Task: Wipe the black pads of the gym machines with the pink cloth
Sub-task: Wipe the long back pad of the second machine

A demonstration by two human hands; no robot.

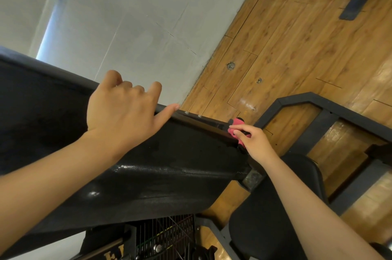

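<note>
Entry: the pink cloth [235,132] is bunched small and sits at the far end of the long pad [169,164], right on its upper rim where the padding meets a bolted strip. My right hand [255,145] has it: fingertips pinch the wad from above, curled tight, and press it onto that end corner. Only a little pink shows past the fingers. My left hand [121,109] is further back along the same rim, fingers hooked over the pad's far edge and thumb [167,113] lying straight along it; I read this as a steadying grip, with no cloth in it. The relation that matters is that the pad's long axis runs from the cloth end back past the left hand, so nearly all of its black face lies on my side of the cloth. The right hand is the one at the work and the left sits mid-length. I judge the next stroke should drag the cloth lengthwise along the face toward the left hand. Shiny patches show on the face, but I cannot tell if they are damp. Beyond the cloth end is a second, smaller seat pad [271,213], a dark metal frame [314,100] and wooden floor [286,36]; behind the rim, a grey wall [137,15].
</note>
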